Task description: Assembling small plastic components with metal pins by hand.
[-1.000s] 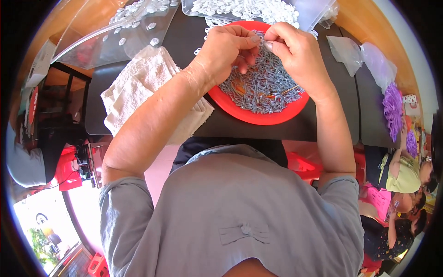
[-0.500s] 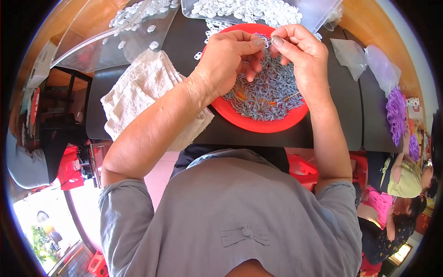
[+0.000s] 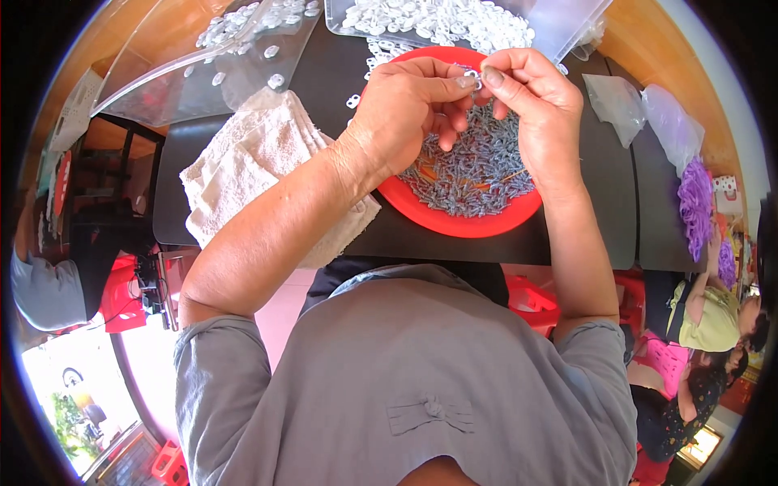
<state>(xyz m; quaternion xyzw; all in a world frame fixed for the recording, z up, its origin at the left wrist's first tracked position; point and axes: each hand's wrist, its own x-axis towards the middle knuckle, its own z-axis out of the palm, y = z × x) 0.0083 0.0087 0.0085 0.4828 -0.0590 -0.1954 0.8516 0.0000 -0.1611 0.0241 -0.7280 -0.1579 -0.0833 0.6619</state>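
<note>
Over a red basin (image 3: 462, 229), my two hands meet fingertip to fingertip. Between thumb and fingers my left hand (image 3: 397, 101) pinches a small white plastic piece (image 3: 472, 77) with an opening in it. My right hand (image 3: 541, 101) is closed in a pinch right against that piece; whatever its fingertips hold is too small or hidden to make out. Heaped in the basin are many small grey-blue plastic parts (image 3: 474, 174), with a few orange bits among them. Beside my left forearm lies a crumpled cream towel (image 3: 243, 154).
Past the basin stands a clear tub of white oval pieces (image 3: 438, 22), some spilled in front. A clear sheet or lid (image 3: 162, 93) with similar pieces is at far left. Plastic bags (image 3: 616, 101) and purple strands (image 3: 695, 202) lie right. Other people (image 3: 717, 320) sit at far right.
The white piece shows more plainly between my fingertips, and my right fingers have shifted slightly against it. The whole table sits a little lower in view.
</note>
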